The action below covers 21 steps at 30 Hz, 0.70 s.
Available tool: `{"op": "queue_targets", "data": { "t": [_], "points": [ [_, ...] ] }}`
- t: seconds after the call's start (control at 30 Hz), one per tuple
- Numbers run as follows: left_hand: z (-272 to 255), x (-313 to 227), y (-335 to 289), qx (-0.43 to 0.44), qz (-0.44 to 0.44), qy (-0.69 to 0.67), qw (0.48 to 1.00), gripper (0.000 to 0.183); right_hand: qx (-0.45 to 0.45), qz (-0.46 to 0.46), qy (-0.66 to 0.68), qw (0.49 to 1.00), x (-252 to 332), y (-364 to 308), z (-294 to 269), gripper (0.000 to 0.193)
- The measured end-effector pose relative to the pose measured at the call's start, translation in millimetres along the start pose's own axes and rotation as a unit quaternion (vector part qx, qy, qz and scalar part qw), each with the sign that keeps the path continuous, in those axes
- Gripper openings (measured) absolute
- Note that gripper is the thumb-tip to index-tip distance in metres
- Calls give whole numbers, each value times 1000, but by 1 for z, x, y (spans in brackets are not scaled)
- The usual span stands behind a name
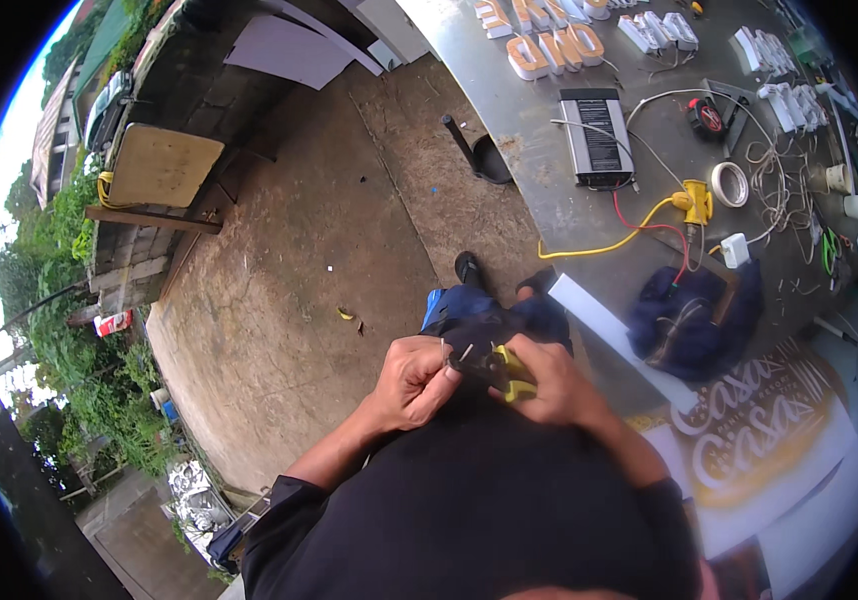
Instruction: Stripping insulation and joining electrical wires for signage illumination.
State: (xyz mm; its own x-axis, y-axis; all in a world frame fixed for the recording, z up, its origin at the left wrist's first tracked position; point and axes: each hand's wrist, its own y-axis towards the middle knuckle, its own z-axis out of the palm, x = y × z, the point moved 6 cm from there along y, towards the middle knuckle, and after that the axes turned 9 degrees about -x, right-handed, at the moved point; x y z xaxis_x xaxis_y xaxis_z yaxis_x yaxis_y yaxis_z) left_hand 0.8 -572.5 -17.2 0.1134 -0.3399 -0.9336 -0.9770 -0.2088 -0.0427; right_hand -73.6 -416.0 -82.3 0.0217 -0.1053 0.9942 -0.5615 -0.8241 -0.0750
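- Yellow-handled pliers [505,372] sit right in front of the person's chest, between both hands, above the knees and beside the bench edge.
- The right hand [556,385] has its fingers closed around the yellow handles of the pliers.
- The left hand [417,378] is curled shut, its fingers pinching thin wire ends [455,351] that stick up just beside the pliers' dark nose.
- Below the hands, a dark shoe [468,268] rests on the bare concrete floor [289,300].
- To the right, on the metal bench [539,190], a dark blue cloth [694,318] lies near the edge, with a white strip [617,335] just beside it.
- Further along the bench, a yellow cable [599,246] runs to a yellow plug block [695,202], with a roll of white tape [730,184] beside it.
- Beyond that lies a black and silver power unit [599,135].
- At the far end, orange and white channel letters [554,45] stand in a row.
- Off to the left, well apart, a wooden chair [162,168] stands by a wall.
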Motion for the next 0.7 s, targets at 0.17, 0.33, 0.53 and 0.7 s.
{"op": "queue_targets", "data": {
  "t": [0.17,0.33,0.53,0.7],
  "points": [
    [-45,20,-32,-40,29,56,997,22,44,18,-43,998,4,14,43,39],
    [-89,35,-67,-74,121,117,983,30,70,29,-51,996,14,25,91,41],
    [-137,52,-111,-96,161,102,977,31,93,18,-79,992,25,37,150,41],
    [-173,61,-150,-143,160,80,973,32,144,-1,-89,986,34,52,195,42]
  ]
}}
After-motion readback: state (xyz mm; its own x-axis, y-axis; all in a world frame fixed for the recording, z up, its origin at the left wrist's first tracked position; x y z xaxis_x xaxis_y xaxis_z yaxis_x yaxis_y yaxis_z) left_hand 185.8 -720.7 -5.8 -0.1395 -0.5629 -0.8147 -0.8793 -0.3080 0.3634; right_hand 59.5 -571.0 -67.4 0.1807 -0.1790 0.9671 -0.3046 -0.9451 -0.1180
